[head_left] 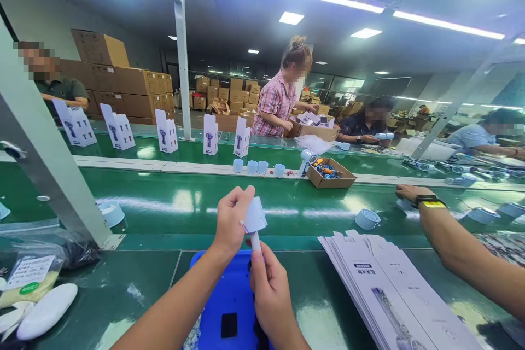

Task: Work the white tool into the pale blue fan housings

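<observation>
My left hand (232, 220) grips the pale blue head of a small handheld fan (255, 217), thumb and fingers wrapped round its top. My right hand (269, 287) holds the fan's white handle from below. A thin red and blue wire shows at the head's left side. Both hands are raised above a blue plastic bin (223, 306) at the near edge of the green bench.
A stack of flat printed cartons (394, 290) lies right of the bin. A co-worker's forearm with a wristwatch (426, 202) reaches in from the right. Pale blue round parts (367, 219) ride the green conveyor (172, 197). A metal strut (53, 175) stands left. White boxes (210, 134) line the far belt.
</observation>
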The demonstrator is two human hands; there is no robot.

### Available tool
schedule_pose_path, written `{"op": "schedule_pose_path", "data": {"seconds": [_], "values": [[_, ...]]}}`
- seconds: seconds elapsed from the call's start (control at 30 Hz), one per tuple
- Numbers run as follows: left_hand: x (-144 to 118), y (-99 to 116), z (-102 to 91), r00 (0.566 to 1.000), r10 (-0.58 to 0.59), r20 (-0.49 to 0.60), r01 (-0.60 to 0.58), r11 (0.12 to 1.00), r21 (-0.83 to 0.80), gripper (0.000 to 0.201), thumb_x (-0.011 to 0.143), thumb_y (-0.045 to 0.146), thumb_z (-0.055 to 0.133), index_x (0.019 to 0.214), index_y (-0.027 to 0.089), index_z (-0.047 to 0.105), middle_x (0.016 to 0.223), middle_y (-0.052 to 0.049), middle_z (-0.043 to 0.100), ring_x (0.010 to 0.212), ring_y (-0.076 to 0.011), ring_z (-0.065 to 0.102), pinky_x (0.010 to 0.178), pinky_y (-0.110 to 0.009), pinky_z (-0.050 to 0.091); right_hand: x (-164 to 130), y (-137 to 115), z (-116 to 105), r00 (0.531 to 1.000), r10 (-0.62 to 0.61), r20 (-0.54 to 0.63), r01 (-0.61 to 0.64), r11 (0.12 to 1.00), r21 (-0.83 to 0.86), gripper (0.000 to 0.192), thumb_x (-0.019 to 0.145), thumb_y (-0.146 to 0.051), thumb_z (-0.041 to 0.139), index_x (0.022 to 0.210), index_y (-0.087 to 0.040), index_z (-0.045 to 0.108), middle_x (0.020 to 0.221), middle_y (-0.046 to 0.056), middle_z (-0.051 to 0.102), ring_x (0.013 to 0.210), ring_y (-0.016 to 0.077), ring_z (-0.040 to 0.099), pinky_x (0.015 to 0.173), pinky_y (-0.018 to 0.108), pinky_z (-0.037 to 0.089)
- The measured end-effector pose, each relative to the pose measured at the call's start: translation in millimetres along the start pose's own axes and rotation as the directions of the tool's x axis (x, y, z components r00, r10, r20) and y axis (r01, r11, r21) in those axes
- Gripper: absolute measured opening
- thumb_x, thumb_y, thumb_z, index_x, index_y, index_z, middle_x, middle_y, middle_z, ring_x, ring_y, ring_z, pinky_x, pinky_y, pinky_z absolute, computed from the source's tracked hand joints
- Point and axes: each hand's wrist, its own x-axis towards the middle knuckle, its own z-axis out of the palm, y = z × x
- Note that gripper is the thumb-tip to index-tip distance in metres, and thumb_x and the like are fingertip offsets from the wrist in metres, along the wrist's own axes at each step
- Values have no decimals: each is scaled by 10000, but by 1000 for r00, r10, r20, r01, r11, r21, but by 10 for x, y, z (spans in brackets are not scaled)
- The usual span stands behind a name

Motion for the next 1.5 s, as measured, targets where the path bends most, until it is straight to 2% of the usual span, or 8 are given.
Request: {"op": "schedule_pose_path", "data": {"seconds": [0.23, 0.43, 0.63, 0.97, 1.07, 1.23, 1.33, 1.5], "values": [[-31, 5, 17, 999, -21, -25, 24, 993, 113, 470, 749, 433, 622, 534, 212, 268, 510, 72, 275, 446, -77, 281, 410, -213, 285, -9, 22, 99, 994, 106, 36, -111, 963, 244, 526, 830, -664, 502, 992, -165, 544, 496, -118, 229, 426, 62, 160, 385, 213, 139], [-60, -34, 55, 999, -4, 36, 1, 996, 90, 360, 766, 452, 612, 626, 219, 376, 564, 72, 381, 461, -72, 359, 425, -201, 324, 61, 6, 43, 996, 77, 35, -83, 966, 246, 508, 827, -659, 515, 959, -169, 543, 486, -117, 235, 418, 58, 165, 382, 214, 124], [5, -140, 58, 956, -132, 261, 58, 961, 272, 304, 818, 506, 540, 846, 258, 365, 589, 89, 496, 456, -98, 498, 426, -208, 381, 121, 32, 1, 993, 99, -63, -82, 970, 231, 519, 820, -670, 516, 958, -170, 545, 491, -115, 245, 435, 63, 165, 395, 217, 135], [13, -197, 8, 931, -148, 335, 79, 974, 213, 363, 834, 565, 504, 815, 249, 325, 589, 81, 532, 459, -101, 562, 369, -161, 348, 100, 77, 21, 990, 104, -93, -86, 980, 181, 533, 810, -702, 492, 895, -178, 548, 484, -107, 271, 432, 63, 186, 394, 216, 150], [47, -96, -48, 921, -174, 349, 130, 981, 146, 391, 791, 558, 580, 817, 242, 352, 608, 69, 546, 503, -122, 598, 366, -154, 351, 81, 51, -7, 992, 118, -43, -110, 982, 152, 600, 809, -707, 484, 1031, -155, 565, 493, -108, 258, 441, 69, 193, 400, 213, 153], [260, 133, -314, 977, -3, 213, 3, 1000, -3, 430, 691, 512, 689, 810, 217, 400, 682, 58, 526, 597, -126, 598, 575, -291, 554, 86, 0, -94, 992, 130, -1, -129, 985, 116, 610, 810, -666, 529, 1125, -147, 586, 521, -100, 237, 460, 69, 191, 420, 215, 143], [416, 146, -503, 994, 73, 77, -90, 964, 252, 467, 731, 565, 614, 789, 243, 281, 703, 71, 489, 611, -118, 589, 599, -317, 566, 125, 13, -123, 987, 155, -38, -149, 980, 133, 589, 819, -661, 519, 1099, -149, 593, 511, -105, 228, 458, 70, 187, 420, 213, 151], [563, -36, -705, 1000, 8, 2, -8, 813, 582, 584, 639, 547, 710, 872, 261, 257, 625, 73, 504, 442, -164, 530, 417, -281, 418, 170, 45, -138, 975, 203, -89, -194, 977, 92, 640, 787, -697, 524, 1098, -145, 608, 505, -111, 190, 460, 73, 163, 419, 213, 127]]}}
